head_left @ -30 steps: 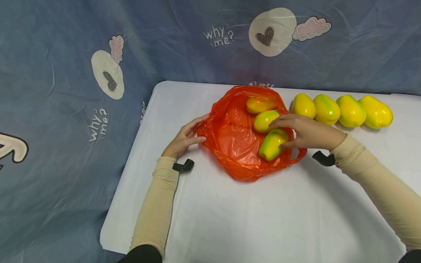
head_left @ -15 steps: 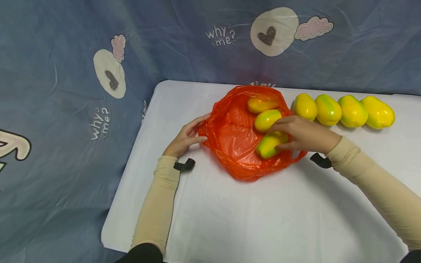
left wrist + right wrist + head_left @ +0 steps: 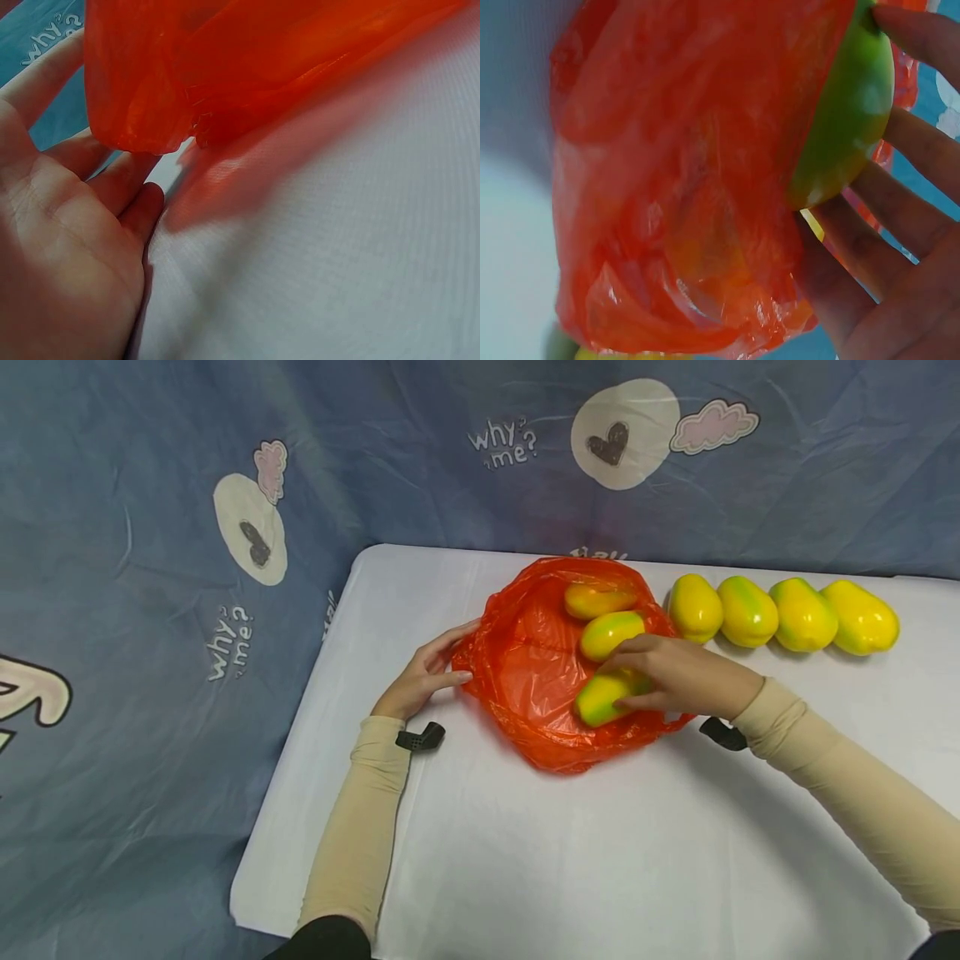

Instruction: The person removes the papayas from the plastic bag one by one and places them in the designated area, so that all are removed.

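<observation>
A red plastic bag [image 3: 536, 652] lies on the white table with its mouth spread wide. At its left edge, my left hand [image 3: 423, 672] rests against the plastic, fingers extended; the left wrist view shows the palm [image 3: 67, 247] bare and the fingers partly behind the bag. My right hand [image 3: 667, 675] reaches over the right rim and holds a glossy yellow-green papaya [image 3: 600, 700] between thumb and fingers, inside the bag mouth. Two more papayas lie in the bag: one in the middle [image 3: 609, 636], another at the back [image 3: 592, 600], partly covered by red plastic.
Right of the bag, several papayas [image 3: 748, 612] stand in a row along the back of the white table [image 3: 570, 860]. A blue printed curtain [image 3: 375, 452] hangs behind the table and on its left side.
My right hand has moved left and slightly down, carrying the papaya deeper into the bag mouth. My left hand has stayed at the bag's left edge.
</observation>
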`<control>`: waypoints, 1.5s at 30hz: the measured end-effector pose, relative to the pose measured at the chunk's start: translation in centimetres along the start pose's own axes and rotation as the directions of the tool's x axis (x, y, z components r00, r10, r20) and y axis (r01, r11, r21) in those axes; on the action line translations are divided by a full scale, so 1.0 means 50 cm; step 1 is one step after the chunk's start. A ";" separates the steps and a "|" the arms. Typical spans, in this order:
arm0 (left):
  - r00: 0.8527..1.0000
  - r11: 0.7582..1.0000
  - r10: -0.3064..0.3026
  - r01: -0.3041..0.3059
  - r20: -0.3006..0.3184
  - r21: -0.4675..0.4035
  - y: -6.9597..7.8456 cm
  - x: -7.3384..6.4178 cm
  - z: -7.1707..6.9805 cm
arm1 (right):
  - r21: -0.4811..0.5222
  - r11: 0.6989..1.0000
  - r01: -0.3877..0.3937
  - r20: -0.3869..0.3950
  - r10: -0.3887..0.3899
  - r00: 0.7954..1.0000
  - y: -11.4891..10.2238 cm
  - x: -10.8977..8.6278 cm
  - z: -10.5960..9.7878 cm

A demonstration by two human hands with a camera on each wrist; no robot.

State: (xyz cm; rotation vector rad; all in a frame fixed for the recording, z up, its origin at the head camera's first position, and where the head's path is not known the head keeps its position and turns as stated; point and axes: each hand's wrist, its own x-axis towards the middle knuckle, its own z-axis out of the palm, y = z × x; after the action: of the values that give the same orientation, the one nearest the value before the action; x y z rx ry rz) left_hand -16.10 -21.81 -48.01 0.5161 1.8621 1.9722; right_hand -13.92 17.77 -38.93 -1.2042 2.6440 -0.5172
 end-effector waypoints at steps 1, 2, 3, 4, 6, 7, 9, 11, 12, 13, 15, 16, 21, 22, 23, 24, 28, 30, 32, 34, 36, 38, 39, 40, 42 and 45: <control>1.000 1.000 0.002 -0.002 -0.001 0.000 0.000 0.000 0.000 | 0.002 1.000 -0.002 0.009 0.002 1.000 -0.001 0.000 0.000; 1.000 1.000 0.004 -0.004 -0.001 0.000 0.000 0.000 0.000 | 0.006 1.000 -0.004 0.022 0.004 1.000 -0.001 0.000 0.001; 1.000 1.000 0.004 -0.004 0.000 -0.001 0.000 0.000 0.000 | 0.011 1.000 -0.009 0.035 0.008 0.999 -0.002 0.000 0.001; 1.000 1.000 0.004 -0.004 0.001 -0.003 0.000 0.000 0.001 | 0.016 1.000 -0.012 0.048 0.011 0.999 -0.002 0.000 0.001; 1.000 1.000 0.006 -0.006 0.003 -0.006 -0.001 -0.001 0.000 | 0.025 1.000 -0.018 0.072 0.016 0.997 -0.004 -0.001 0.003; 1.000 1.000 0.009 -0.009 0.003 -0.008 -0.002 -0.001 0.000 | 0.033 0.999 -0.021 0.082 0.018 0.996 -0.004 0.000 0.004; 1.000 1.000 0.014 -0.014 0.005 -0.010 -0.004 0.000 -0.001 | 0.046 0.999 -0.026 0.098 0.021 0.995 -0.004 -0.001 0.008; 1.000 1.000 0.021 -0.021 0.006 -0.013 -0.005 0.000 -0.001 | 0.056 0.998 -0.026 0.107 0.020 0.994 -0.005 0.000 0.012; 1.000 1.000 0.025 -0.025 0.006 -0.015 -0.006 0.001 -0.002 | 0.061 0.998 -0.025 0.110 0.019 0.994 -0.004 -0.001 0.013; 1.000 0.999 0.027 -0.027 0.006 -0.018 -0.006 0.001 -0.002 | 0.066 0.998 -0.025 0.113 0.017 0.993 -0.004 -0.001 0.014; 1.000 0.999 0.028 -0.028 0.006 -0.018 -0.006 0.001 -0.002 | 0.069 0.997 -0.021 0.118 0.013 0.993 -0.004 -0.002 0.014; 1.000 0.999 0.027 -0.027 0.006 -0.019 -0.006 0.001 -0.002 | 0.068 0.997 -0.022 0.120 0.014 0.993 -0.004 -0.002 0.013; 1.000 1.000 0.022 -0.022 0.000 -0.017 -0.007 0.001 -0.003 | 0.050 0.998 -0.032 0.109 0.026 0.994 -0.004 -0.004 0.010; 1.000 1.000 0.021 -0.021 0.000 -0.018 -0.007 0.001 -0.003 | 0.045 0.998 -0.034 0.106 0.029 0.994 -0.004 -0.004 0.009; 1.000 1.000 0.020 -0.020 0.000 -0.017 -0.006 0.001 -0.003 | 0.041 0.999 -0.031 0.102 0.027 0.994 -0.004 -0.004 0.010; 1.000 1.000 0.020 -0.020 0.000 -0.016 -0.007 0.001 -0.003 | 0.044 0.999 -0.028 0.102 0.024 0.995 -0.004 -0.004 0.011; 1.000 1.000 0.020 -0.020 0.001 -0.015 -0.007 0.001 -0.002 | 0.076 0.997 -0.010 0.128 0.001 0.992 -0.006 -0.003 0.012; 1.000 1.000 0.023 -0.023 0.001 -0.015 -0.007 0.001 -0.002 | 0.096 0.995 -0.006 0.142 -0.008 0.990 -0.008 -0.003 0.012; 1.000 1.000 0.026 -0.026 0.002 -0.015 -0.006 0.001 -0.002 | 0.099 0.995 -0.005 0.147 -0.010 0.989 -0.010 -0.002 0.010; 1.000 1.000 0.028 -0.028 0.003 -0.014 -0.005 0.000 -0.001 | 0.091 0.996 -0.005 0.141 -0.008 0.990 -0.012 -0.002 0.010; 1.000 0.999 0.029 -0.029 0.004 -0.016 -0.005 0.001 -0.001 | 0.082 0.997 -0.003 0.135 -0.008 0.991 -0.012 -0.002 0.010; 1.000 0.999 0.028 -0.028 0.004 -0.018 -0.004 0.000 0.000 | 0.077 0.997 0.000 0.127 -0.009 0.992 -0.013 -0.003 0.010; 1.000 0.999 0.026 -0.026 0.004 -0.019 -0.005 0.000 0.000 | 0.078 0.997 -0.001 0.125 -0.009 0.992 -0.013 -0.003 0.010; 1.000 1.000 0.025 -0.025 0.004 -0.019 -0.005 0.000 0.000 | 0.080 0.997 0.001 0.122 -0.010 0.992 -0.013 -0.004 0.010; 1.000 1.000 0.024 -0.024 0.004 -0.018 -0.005 0.000 0.000 | 0.089 0.996 0.004 0.114 -0.014 0.993 -0.013 -0.005 0.010; 1.000 1.000 0.024 -0.024 0.005 -0.016 -0.005 0.000 -0.001 | 0.116 0.993 0.005 0.099 -0.017 0.995 -0.010 -0.008 0.012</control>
State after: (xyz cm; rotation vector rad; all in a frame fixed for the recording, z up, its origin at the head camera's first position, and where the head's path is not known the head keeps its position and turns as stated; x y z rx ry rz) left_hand -16.10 -21.83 -48.26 0.5408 1.8441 1.9971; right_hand -13.15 17.63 -39.26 -1.1789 2.4885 -0.5878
